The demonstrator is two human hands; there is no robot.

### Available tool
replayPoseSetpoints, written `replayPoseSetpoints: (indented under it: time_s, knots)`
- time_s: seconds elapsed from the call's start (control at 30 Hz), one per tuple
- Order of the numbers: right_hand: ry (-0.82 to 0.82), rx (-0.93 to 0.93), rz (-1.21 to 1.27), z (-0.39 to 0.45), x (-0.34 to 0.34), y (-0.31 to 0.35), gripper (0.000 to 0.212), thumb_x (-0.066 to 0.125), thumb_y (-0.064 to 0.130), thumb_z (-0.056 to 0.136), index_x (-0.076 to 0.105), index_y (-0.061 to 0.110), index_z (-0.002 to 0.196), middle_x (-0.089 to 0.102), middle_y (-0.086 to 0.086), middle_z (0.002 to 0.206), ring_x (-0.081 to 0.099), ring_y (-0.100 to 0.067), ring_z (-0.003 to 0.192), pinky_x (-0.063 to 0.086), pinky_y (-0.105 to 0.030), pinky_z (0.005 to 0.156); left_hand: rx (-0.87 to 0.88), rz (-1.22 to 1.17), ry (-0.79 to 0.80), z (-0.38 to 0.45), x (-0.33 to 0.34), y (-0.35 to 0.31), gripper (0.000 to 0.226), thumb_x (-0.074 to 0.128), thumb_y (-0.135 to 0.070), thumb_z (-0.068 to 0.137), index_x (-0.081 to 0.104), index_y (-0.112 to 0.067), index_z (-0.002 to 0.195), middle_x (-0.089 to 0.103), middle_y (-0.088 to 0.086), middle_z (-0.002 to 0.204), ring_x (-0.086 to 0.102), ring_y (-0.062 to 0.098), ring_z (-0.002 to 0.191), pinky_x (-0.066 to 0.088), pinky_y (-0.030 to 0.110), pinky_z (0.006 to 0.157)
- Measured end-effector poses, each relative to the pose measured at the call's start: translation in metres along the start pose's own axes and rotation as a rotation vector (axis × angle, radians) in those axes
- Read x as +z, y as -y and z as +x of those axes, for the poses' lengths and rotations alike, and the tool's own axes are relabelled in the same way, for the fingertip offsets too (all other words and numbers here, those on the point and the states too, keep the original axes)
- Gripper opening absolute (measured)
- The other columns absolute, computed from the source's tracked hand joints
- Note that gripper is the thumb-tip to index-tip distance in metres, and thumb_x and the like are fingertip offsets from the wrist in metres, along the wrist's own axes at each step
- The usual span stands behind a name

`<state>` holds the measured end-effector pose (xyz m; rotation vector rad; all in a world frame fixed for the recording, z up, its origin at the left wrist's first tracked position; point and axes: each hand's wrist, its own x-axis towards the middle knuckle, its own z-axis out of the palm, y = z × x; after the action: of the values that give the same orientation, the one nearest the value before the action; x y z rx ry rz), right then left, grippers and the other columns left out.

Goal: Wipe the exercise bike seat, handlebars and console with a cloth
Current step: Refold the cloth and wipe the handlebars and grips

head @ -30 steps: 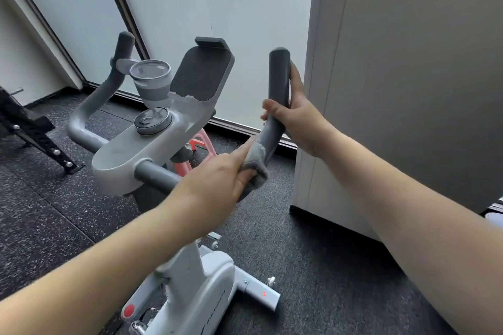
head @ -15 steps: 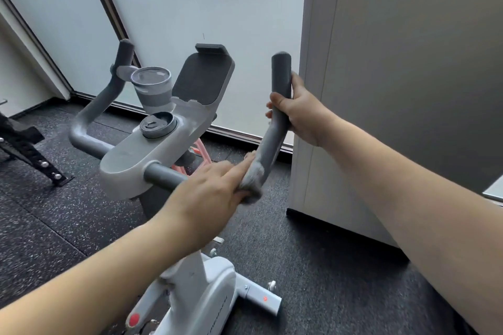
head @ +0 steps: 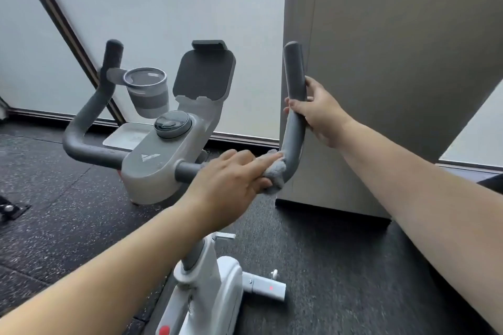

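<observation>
A white exercise bike stands in front of me with grey handlebars. My left hand (head: 231, 179) presses a grey cloth (head: 275, 173) against the bend of the right handlebar (head: 294, 128). My right hand (head: 315, 114) grips the upright part of that same bar, above the cloth. The left handlebar (head: 89, 114) curves up on the far side. The console (head: 160, 160) carries a round dial (head: 172, 124), a tablet holder (head: 204, 76) and a grey cup (head: 147, 92) in a ring. The seat is out of view.
A tall grey cabinet (head: 394, 76) stands close behind the right handlebar. Frosted glass panels (head: 163, 8) with a dark frame run along the back. The floor is dark speckled rubber (head: 54, 212). The bike's base bar (head: 266, 287) sticks out low on the right.
My left hand and the cloth have slid down the right handlebar from its lower shaft to the bend. The view has shifted so the bike sits more head-on. My right hand keeps its grip.
</observation>
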<state>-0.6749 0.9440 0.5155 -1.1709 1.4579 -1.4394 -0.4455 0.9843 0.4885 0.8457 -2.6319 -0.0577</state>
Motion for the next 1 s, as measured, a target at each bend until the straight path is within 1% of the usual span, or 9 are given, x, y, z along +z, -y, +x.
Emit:
replayPoseSetpoints:
  time_s: [0.13,0.23,0.3,0.37,0.47,0.63,0.77,0.87,1.0]
  knots:
    - [-0.110,-0.033,-0.359,-0.029,0.001,0.000,0.059,0.058,0.026,0.087,0.033,0.028,0.141,0.055,-0.002,0.118,0.056,-0.017,0.109,0.045,-0.032,0.097,0.021,0.035,-0.004,-0.028,-0.020,0.061,0.042,0.036,-0.040,0.087,0.051,-0.031,0.125,0.062,0.003,0.105,0.057,0.031,0.095,0.049,0.039,0.084]
    - [-0.215,-0.302,-0.671,-0.057,0.006,0.001,0.053,0.061,0.027,0.085,0.045,0.029,0.136,0.041,-0.002,0.132,0.040,-0.015,0.122,0.027,-0.024,0.104,-0.035,-0.063,-0.016,-0.013,-0.024,0.058,0.048,0.029,-0.047,0.090,0.059,-0.024,0.120,0.062,0.006,0.108,0.056,0.032,0.101,0.044,0.038,0.088]
    - [-0.158,-0.419,-0.871,-0.062,0.010,0.001,0.034,0.060,0.029,0.087,0.062,0.023,0.121,0.045,-0.001,0.135,0.035,-0.018,0.130,0.023,-0.027,0.110,-0.066,-0.099,-0.038,0.000,-0.015,0.032,0.045,0.026,-0.046,0.092,0.055,-0.029,0.123,0.061,0.005,0.111,0.055,0.029,0.105,0.041,0.037,0.090]
    - [-0.055,-0.396,-0.979,-0.063,0.012,-0.001,0.025,0.055,0.030,0.091,0.071,0.017,0.106,0.048,-0.001,0.135,0.029,-0.019,0.136,0.016,-0.025,0.112,-0.004,-0.033,-0.049,0.001,-0.004,0.006,0.044,0.022,-0.048,0.092,0.053,-0.034,0.121,0.063,0.004,0.109,0.057,0.029,0.102,0.043,0.038,0.086]
    - [-0.012,-0.390,-1.007,-0.061,0.010,-0.007,0.025,0.050,0.026,0.094,0.071,0.013,0.101,0.046,-0.003,0.139,0.023,-0.019,0.140,0.007,-0.016,0.106,0.080,0.025,-0.057,-0.012,-0.006,0.019,0.043,0.024,-0.050,0.091,0.054,-0.033,0.117,0.064,0.001,0.099,0.059,0.030,0.093,0.044,0.038,0.078]
    - [0.045,-0.326,-0.992,-0.059,0.009,-0.009,0.038,0.039,0.036,0.089,0.068,0.015,0.101,0.039,-0.003,0.146,0.016,-0.020,0.145,0.006,-0.022,0.111,0.018,0.056,0.031,-0.025,-0.023,0.067,0.048,0.023,-0.050,0.092,0.058,-0.021,0.107,0.062,0.003,0.099,0.056,0.031,0.095,0.042,0.038,0.080]
    - [0.059,-0.312,-0.946,-0.058,0.008,-0.011,0.039,0.041,0.038,0.085,0.068,0.016,0.102,0.038,-0.003,0.147,0.014,-0.022,0.146,0.006,-0.021,0.110,-0.156,-0.073,0.086,0.006,-0.015,0.023,0.042,0.025,-0.043,0.098,0.058,-0.019,0.106,0.061,0.009,0.108,0.053,0.031,0.105,0.039,0.039,0.087]
    - [0.088,-0.312,-0.920,-0.059,0.003,-0.012,0.038,0.044,0.040,0.083,0.067,0.019,0.104,0.035,0.000,0.149,0.011,-0.019,0.146,0.007,-0.021,0.110,-0.087,0.061,-0.001,0.007,0.005,-0.022,0.046,0.019,-0.048,0.095,0.053,-0.023,0.113,0.063,0.005,0.109,0.055,0.030,0.103,0.039,0.040,0.085]
    - [0.130,-0.339,-0.910,-0.060,-0.002,-0.010,0.034,0.047,0.041,0.083,0.067,0.024,0.105,0.036,0.001,0.148,0.012,-0.018,0.146,0.007,-0.024,0.113,-0.046,0.075,-0.025,-0.018,-0.003,0.012,0.047,0.022,-0.051,0.091,0.055,-0.025,0.113,0.063,0.003,0.104,0.056,0.030,0.098,0.041,0.039,0.085]
